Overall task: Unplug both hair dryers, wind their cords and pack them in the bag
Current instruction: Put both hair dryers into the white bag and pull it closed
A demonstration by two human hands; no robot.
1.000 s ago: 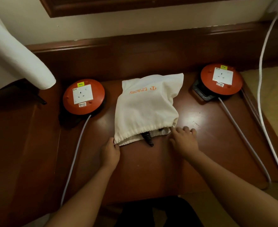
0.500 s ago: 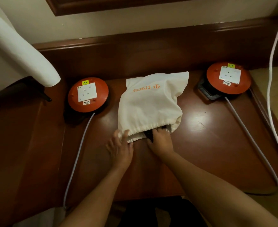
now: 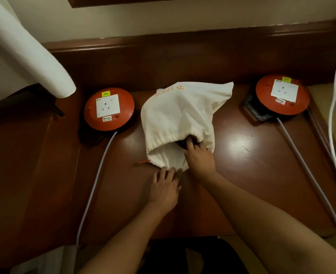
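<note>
Head view: the white bag [image 3: 180, 115] lies mid-table [image 3: 242, 184], its gathered mouth gaping toward six o'clock, orange lettering up at its twelve o'clock end. The right hand [image 3: 199, 158] is at the mouth's right side, fingers reaching into the opening and pressed against something dark [image 3: 183, 143] just inside; how those fingers lie beyond the rim, I cannot tell, as the cloth hides their tips. That dark thing sits at the fingertips' eleven o'clock, deep in shadow, too dim to name for sure. The left hand [image 3: 166, 187] lies at the bag's six o'clock, fingers fairly straight and slightly spread, tips touching the lower lip of the mouth, pinning it to the wood. A thin orange drawstring [image 3: 143, 161] pokes out at the mouth's left corner. At the bag's nine o'clock, an orange reel [image 3: 108, 108] with a white socket, its pale cable [image 3: 96, 180] running toward six o'clock. At three o'clock, a second reel [image 3: 282, 94], its cable [image 3: 305, 171] trailing toward five o'clock. A white cord [image 3: 334, 99] hangs down the far right edge. A white padded shape [image 3: 24, 48] juts in at ten o'clock.
</note>
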